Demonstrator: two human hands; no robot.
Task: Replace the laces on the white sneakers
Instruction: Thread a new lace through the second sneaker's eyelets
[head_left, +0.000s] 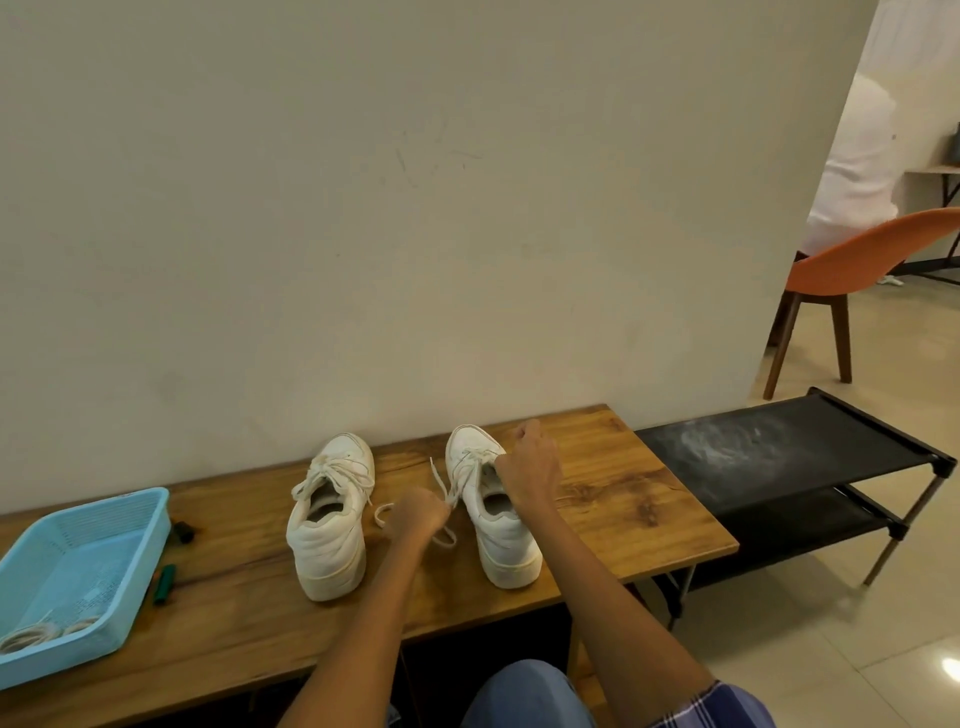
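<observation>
Two white sneakers stand heel-toward-me on the wooden table (613, 499). The left sneaker (330, 519) is laced, its lace ends loose. The right sneaker (493, 525) has its white lace (439, 483) partly pulled out to the left. My left hand (418, 519) pinches that loose lace between the two shoes. My right hand (530, 467) is curled over the tongue and eyelets of the right sneaker; what its fingertips hold is hidden. Coiled cream laces (36, 636) lie in the blue basket (130, 519).
The blue plastic basket sits at the table's left end. A green marker (165, 583) and a small black object (183, 530) lie beside it. A black two-shelf rack (779, 467) stands right of the table, an orange chair (852, 265) beyond. A wall rises right behind the shoes.
</observation>
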